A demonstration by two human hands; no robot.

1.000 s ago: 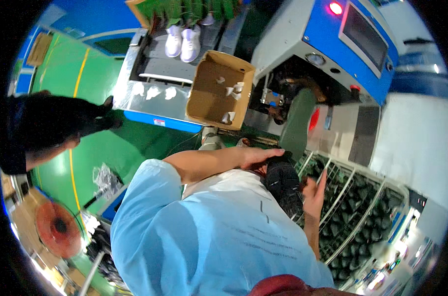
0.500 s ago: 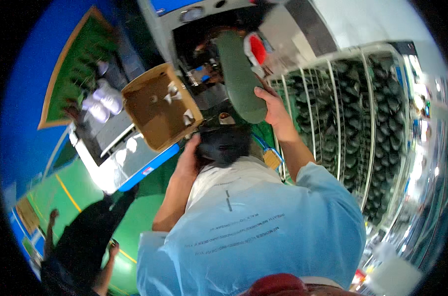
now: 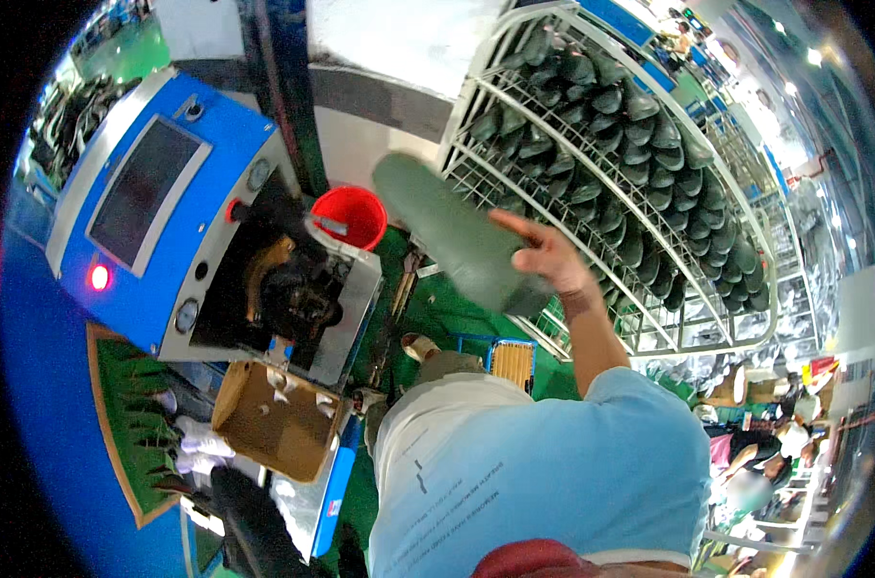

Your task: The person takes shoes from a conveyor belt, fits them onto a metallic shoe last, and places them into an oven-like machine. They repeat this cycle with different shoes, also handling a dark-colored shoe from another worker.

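While the blue machine [image 3: 158, 207] and its red bucket [image 3: 351, 217] sit at your left, your left hand is out of view. Your right hand [image 3: 543, 255] grips the dark green shoe last [image 3: 457, 231], raised toward the wire rack [image 3: 640, 164] of matching lasts, seemingly to shelve it.

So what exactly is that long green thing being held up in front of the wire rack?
The long green piece is a smooth, matte, dark green form shaped like a foot or a shoe sole, rounded at its upper-left end and looking like moulded plastic or rubber. It is tilted, running from upper left down to lower right. The right hand grips its lower end, one finger stretched along it. It is raised in front of the wire rack, which is filled with similar dark green pieces.
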